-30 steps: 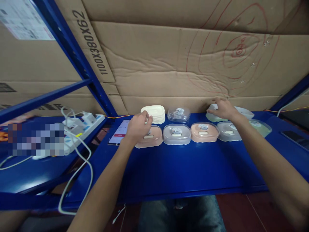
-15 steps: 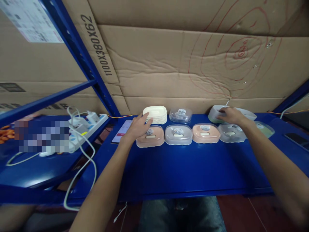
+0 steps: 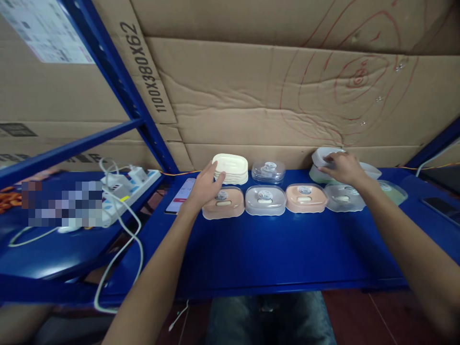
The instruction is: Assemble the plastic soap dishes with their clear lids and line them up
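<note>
At the back of the blue shelf, my left hand has its fingers and thumb around the near left corner of the top cream tray. That tray sits slightly raised on its stack of several. My right hand grips the near rim of a whitish plastic box, tilted up over the greenish box beneath it. In front stand lidded soap boxes: a peach one below my left hand, a grey one, another peach one and a grey one below my right wrist.
Clear lids are stacked between my hands. A lit phone lies left, a dark phone right. A power strip with white cables stands beyond the blue post. Cardboard walls the back.
My left fingers have closed on the top cream tray, which has risen slightly. My right hand has come down to the whitish box and lifted it up from the one below.
</note>
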Demonstrator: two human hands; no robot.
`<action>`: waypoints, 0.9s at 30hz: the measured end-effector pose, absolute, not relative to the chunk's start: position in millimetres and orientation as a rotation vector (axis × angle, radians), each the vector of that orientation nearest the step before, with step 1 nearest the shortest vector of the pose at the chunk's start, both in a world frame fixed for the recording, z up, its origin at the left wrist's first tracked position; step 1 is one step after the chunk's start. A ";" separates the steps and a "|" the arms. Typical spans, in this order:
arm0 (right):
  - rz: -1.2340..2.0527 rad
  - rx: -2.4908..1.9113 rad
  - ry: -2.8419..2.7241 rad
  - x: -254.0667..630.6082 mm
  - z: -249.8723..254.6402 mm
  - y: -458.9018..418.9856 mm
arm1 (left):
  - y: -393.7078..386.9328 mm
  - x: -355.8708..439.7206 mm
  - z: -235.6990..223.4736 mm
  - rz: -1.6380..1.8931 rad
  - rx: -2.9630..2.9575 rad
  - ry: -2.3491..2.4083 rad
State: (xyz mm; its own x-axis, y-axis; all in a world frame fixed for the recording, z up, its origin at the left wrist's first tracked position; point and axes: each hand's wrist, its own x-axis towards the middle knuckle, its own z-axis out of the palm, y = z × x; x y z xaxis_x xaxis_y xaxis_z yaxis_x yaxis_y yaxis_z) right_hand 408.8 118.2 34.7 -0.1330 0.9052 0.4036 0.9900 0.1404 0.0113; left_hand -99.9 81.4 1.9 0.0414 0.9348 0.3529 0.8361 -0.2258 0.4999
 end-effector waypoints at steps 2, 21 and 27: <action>-0.417 -1.897 -2.111 403.6 36.8 115.2 | 80.0 -98.6 4.3 1.038 2.173 1.814; -0.481 -1.649 -2.130 328.2 42.8 76.2 | 81.5 -88.3 6.7 1.926 1.233 1.384; -0.422 -1.453 -2.129 303.6 46.1 62.5 | 88.2 -91.5 11.4 1.981 0.931 1.204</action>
